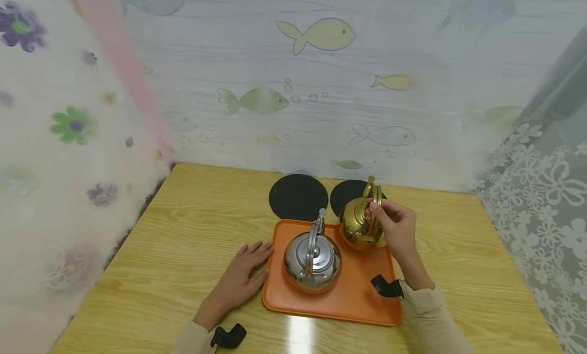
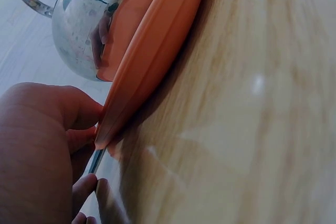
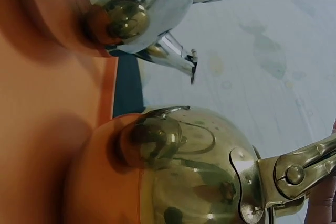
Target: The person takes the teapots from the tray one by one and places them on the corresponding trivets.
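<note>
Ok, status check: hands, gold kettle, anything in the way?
Right hand grips gold kettle by handle. Left hand touches orange tray's left edge. Kettle at tray's far right corner; lifted or resting, unclear. Nearest obstacle: silver kettle, on its left.

silvery kettle [image 1: 323,262] and brassy kettle [image 1: 356,222] look glossy metal, tray [image 1: 350,298] smooth plastic, table [image 1: 206,206] glossy wood.

Orange rectangular plastic tray [image 1: 355,298]: on the wood-grain desk [image 1: 183,232], forward of its back edge;
Round silver metal kettle [image 1: 314,260]: on the tray's left half;
Round gold metal kettle [image 1: 359,219]: right of it and farther back, at the tray's back right corner; contact unclear;
Left flat black disc [image 1: 298,196]: just behind the tray's left half;
Right flat black disc [image 1: 347,191]: beside it, partly behind the gold kettle;
Left hand [image 1: 240,277]: at the tray's left edge
</note>
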### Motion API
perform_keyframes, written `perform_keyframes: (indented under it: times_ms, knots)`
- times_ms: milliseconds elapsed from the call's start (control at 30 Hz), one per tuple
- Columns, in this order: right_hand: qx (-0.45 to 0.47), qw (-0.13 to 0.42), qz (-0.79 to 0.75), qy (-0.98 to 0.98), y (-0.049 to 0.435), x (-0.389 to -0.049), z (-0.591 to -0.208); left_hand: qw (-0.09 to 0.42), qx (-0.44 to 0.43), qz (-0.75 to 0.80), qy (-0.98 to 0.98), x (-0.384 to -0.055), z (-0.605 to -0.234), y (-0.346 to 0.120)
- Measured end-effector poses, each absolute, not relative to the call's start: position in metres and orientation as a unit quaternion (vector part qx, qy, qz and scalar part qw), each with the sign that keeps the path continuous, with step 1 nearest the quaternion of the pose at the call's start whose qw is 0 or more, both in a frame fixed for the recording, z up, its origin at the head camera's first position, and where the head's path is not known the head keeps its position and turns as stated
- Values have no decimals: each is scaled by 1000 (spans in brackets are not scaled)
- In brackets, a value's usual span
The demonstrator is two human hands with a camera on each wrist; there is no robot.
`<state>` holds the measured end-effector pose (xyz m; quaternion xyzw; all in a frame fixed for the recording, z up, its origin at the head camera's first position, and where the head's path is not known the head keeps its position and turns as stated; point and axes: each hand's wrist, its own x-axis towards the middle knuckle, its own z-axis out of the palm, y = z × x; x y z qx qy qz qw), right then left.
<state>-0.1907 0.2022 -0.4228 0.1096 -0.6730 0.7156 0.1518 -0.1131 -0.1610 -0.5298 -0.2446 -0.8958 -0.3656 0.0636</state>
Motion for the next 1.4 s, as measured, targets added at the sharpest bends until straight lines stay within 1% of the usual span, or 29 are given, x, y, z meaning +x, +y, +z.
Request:
perform_keyframes:
  times_ms: [233, 600, 967, 1200, 1400]
  knots:
    - [110, 154, 719, -668, 203, -195, -422, 64, -245, -366, -895, -114, -532, -161]
    - [93, 143, 724, -669, 203, -199, -422, 46, -241, -367, -897, -113, -532, -163]
    - [91, 125, 727, -669, 203, -205, -419, 58, -243, -368, -896, -113, -532, -163]
    - [95, 124, 733, -662, 203, -210, -420, 75, -253, -356, -896, -113, -531, -163]
    - [96, 135, 732, -661, 203, -213, -420, 61, -251, -361, -896, -114, -529, -162]
